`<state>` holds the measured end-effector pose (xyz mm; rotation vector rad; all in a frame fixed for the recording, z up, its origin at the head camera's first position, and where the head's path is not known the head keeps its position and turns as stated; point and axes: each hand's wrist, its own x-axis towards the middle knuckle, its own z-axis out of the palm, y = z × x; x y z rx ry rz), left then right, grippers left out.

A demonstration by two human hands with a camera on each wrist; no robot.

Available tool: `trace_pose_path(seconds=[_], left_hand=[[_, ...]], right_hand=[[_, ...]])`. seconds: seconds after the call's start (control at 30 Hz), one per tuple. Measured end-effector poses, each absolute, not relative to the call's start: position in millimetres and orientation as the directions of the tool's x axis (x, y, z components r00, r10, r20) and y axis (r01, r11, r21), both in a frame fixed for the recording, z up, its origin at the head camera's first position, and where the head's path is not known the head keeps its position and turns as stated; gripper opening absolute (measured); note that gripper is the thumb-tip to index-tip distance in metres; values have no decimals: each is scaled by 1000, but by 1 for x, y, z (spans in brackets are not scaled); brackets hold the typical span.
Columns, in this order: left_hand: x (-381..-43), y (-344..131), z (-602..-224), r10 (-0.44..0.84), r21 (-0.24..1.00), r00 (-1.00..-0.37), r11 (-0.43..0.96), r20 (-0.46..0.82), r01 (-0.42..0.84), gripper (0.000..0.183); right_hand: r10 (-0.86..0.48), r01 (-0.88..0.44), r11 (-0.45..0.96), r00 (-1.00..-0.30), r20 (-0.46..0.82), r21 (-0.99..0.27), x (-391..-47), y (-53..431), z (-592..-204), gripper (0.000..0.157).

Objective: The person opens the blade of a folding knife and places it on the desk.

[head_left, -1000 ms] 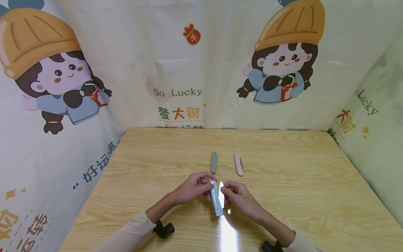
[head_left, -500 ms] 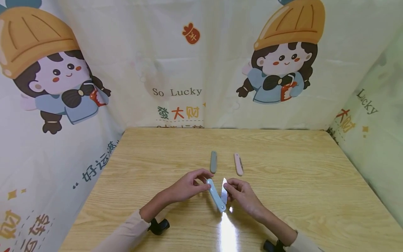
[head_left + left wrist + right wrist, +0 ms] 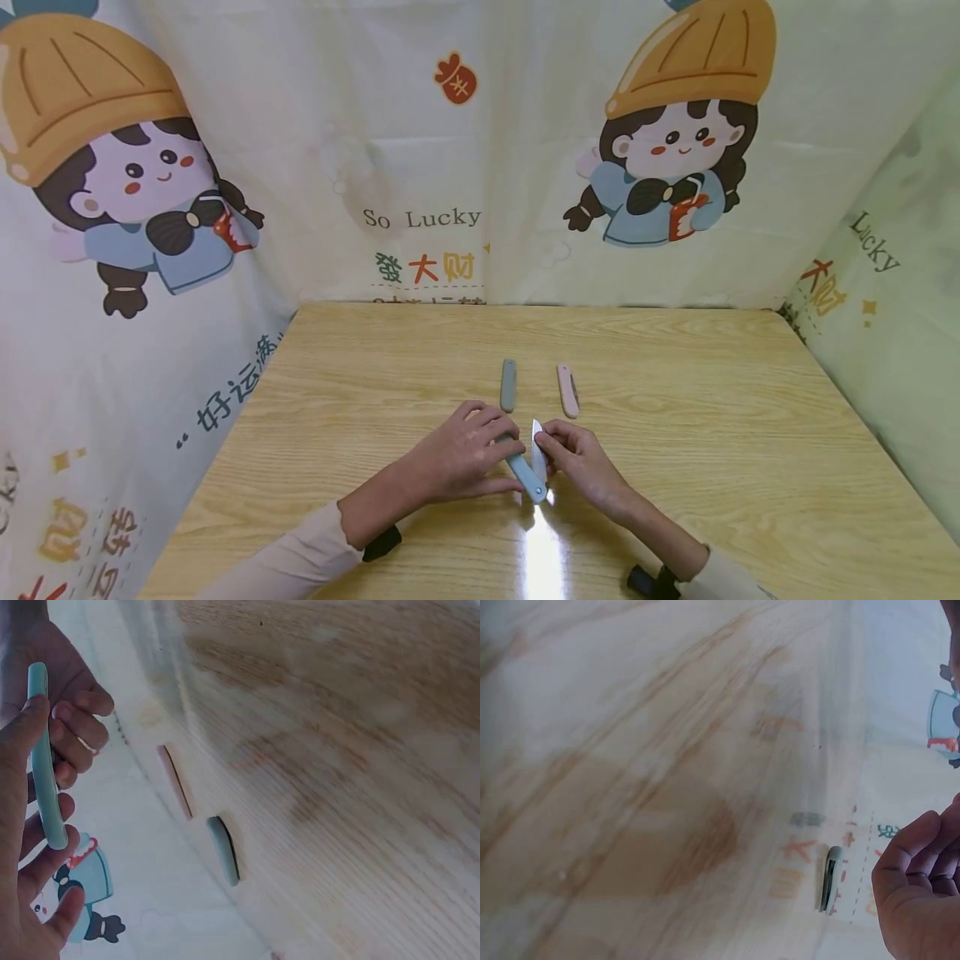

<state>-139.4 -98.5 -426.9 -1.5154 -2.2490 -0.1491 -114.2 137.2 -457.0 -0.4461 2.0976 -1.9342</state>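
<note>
A light blue folding knife (image 3: 528,478) is held over the table between both hands, its silver blade (image 3: 536,446) swung partly out from the handle. My left hand (image 3: 453,454) grips the handle, fingers over its far end and thumb low along its side. With thumb and fingertips, my right hand (image 3: 588,471) pinches the blade near its tip. In the left wrist view the slim handle (image 3: 46,780) runs along the left fingers, and the blade is hidden there. Beyond the hands lie a grey-green folding knife (image 3: 508,386) and a pink folding knife (image 3: 567,392), both folded.
The wooden table (image 3: 675,400) carries a bright light reflection near its front. A printed cloth (image 3: 540,250) with cartoon figures hangs behind the table and along both sides.
My left hand has turned and wrapped further over the handle, swinging it wider from the blade, then tilting it more. The right hand keeps its pinch on the blade, having shifted slightly right.
</note>
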Motion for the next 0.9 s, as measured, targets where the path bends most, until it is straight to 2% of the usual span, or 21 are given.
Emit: trace_pose_path(seconds=[0.1,0.27,0.6,0.9], left_hand=[[-139,-97,-426,856,-175,-313,411,411,895,50],[-137,-96,-428,849,-151,-326,418,417,896,47],[-134,-98,-436,849,-182,-313,420,425,889,46],[-134,-100,-441,838,-209,-316,440,445,873,42]], right_hand=[[-396,-72,89,-918,31,-993,-114,138,-456,32],[-409,-88,101,-912,39,-991,-114,139,-455,30],[-408,-39,121,-913,-14,-992,-112,141,-453,29],[-384,-65,177,-923,-8,-982,-114,143,-455,23]])
